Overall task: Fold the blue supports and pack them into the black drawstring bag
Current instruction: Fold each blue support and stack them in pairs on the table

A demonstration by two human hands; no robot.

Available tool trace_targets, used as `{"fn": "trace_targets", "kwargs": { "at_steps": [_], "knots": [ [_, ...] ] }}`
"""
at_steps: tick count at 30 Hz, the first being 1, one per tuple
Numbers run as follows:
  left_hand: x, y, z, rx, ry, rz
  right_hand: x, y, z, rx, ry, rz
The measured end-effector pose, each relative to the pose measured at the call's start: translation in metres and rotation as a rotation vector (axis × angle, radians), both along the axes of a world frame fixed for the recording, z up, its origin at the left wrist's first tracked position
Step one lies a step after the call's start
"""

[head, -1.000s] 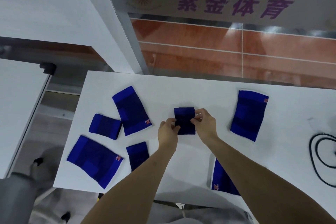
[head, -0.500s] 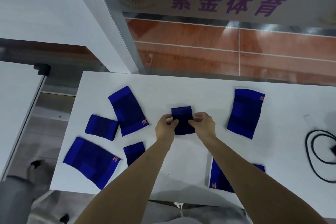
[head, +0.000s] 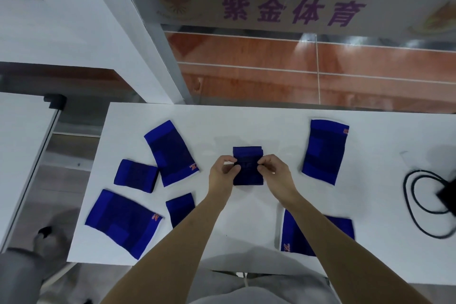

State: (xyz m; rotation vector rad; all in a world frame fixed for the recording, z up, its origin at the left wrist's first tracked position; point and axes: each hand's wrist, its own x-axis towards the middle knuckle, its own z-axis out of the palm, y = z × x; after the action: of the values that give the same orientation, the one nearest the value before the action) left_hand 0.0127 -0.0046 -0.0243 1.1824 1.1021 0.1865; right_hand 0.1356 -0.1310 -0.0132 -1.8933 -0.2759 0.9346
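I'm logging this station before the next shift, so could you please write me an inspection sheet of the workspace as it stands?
Surface: white table, flat, no spills seen.
Job's things: one folded support held at the centre; five flat or folded supports lie apart on the table, e.g. the far-right support; another near-right support is partly under the right forearm. Bag at the right edge, mostly out of frame.
Clutter: nothing seen.
Hands: left hand and right hand both pinch the centre support.
Cables: black cord looped beside the bag.
Surroundings: glass panel with purple lettering; second white table to the left.
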Motion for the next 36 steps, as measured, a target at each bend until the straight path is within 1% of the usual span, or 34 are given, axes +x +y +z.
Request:
{"fn": "trace_targets", "kwargs": {
  "at_steps": [2,5,10,13,15,17,19,22,24,27,30,31,34,36],
  "knots": [
    [-0.002,-0.002,0.001,0.022,-0.019,-0.078,0.001,-0.005,0.001,0.021,-0.015,-0.004],
    [-0.004,-0.004,0.002,0.072,0.024,-0.184,0.004,-0.012,0.002,0.007,-0.025,0.065],
    [-0.007,-0.006,0.002,0.147,0.067,-0.264,0.004,-0.020,-0.002,-0.024,-0.057,0.178],
    [-0.008,-0.007,0.001,0.305,0.092,-0.396,0.005,-0.024,-0.009,-0.085,-0.139,0.234],
    [-0.008,-0.007,-0.001,0.415,0.117,-0.470,0.005,-0.026,-0.014,-0.136,-0.247,0.277],
    [-0.006,-0.007,-0.003,0.471,0.150,-0.501,0.006,-0.026,-0.019,-0.177,-0.334,0.296],
    [-0.003,-0.007,-0.004,0.446,0.181,-0.494,0.007,-0.025,-0.019,-0.185,-0.332,0.287],
    [0.003,-0.007,-0.003,0.328,0.208,-0.474,0.007,-0.023,-0.014,-0.183,-0.186,0.239],
    [0.008,-0.008,-0.003,0.290,0.229,-0.441,0.008,-0.021,-0.017,-0.207,-0.137,0.195],
    [0.017,-0.011,-0.006,0.276,0.267,-0.362,0.007,-0.018,-0.024,-0.250,-0.115,0.116],
    [0.021,-0.010,-0.007,0.269,0.263,-0.278,0.003,-0.017,-0.025,-0.196,-0.082,-0.002],
    [0.020,-0.009,-0.007,0.297,0.255,-0.277,0.002,-0.017,-0.025,-0.176,-0.092,-0.015],
    [0.013,-0.009,-0.010,0.452,0.204,-0.367,0.001,-0.020,-0.029,-0.148,-0.239,0.047],
    [0.007,-0.008,-0.017,0.613,0.181,-0.516,0.003,-0.024,-0.032,-0.100,-0.428,0.181]
  ]
}}
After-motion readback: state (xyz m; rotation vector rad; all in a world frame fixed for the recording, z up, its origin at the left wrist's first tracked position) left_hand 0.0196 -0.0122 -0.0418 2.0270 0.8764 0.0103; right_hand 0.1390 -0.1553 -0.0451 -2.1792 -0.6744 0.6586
